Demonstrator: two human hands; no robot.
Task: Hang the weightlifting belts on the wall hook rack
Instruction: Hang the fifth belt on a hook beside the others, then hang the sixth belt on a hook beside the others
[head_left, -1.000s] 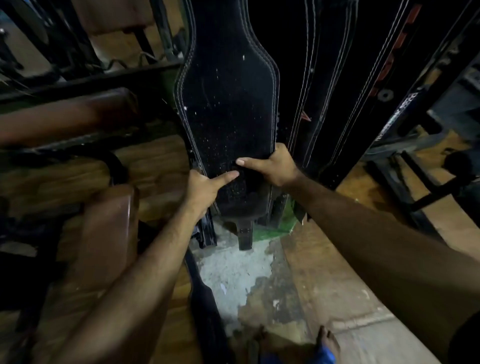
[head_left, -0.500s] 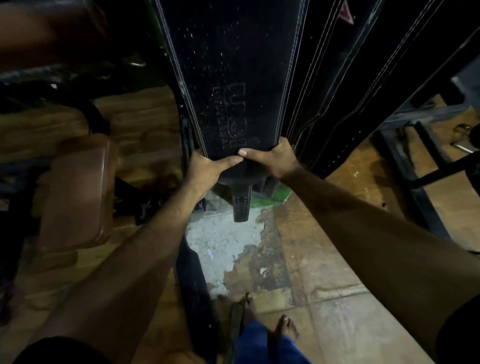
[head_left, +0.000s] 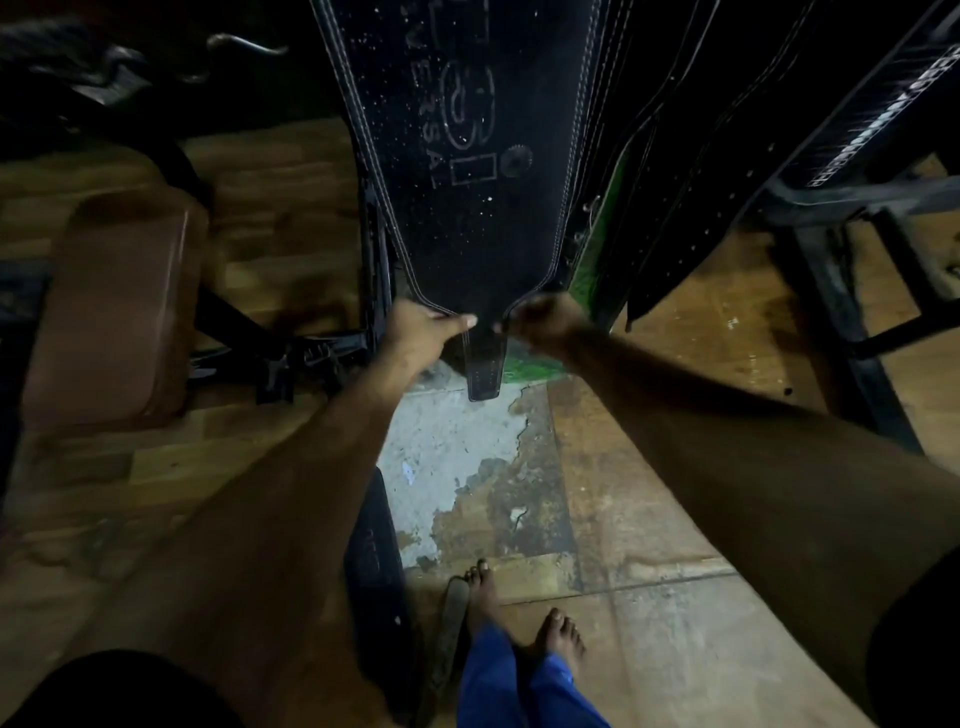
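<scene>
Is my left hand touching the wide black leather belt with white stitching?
Touching. The head view shows the left hand gripping the wide black leather belt at its narrow lower end, thumb lying across it.

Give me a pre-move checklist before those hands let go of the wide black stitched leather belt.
1. Left hand grips the wide black stitched leather belt at its lower edge: ok.
2. Right hand grips the same edge: ok.
3. Belt's top seated on a hook: cannot tell, out of frame.
4. Narrow strap tongue hangs free above the floor: ok.
5. Neighbouring dark belts hang beside it, untangled: cannot tell.
6. Another black belt on the floor beside the bare feet, still unhung: not ok.
</scene>
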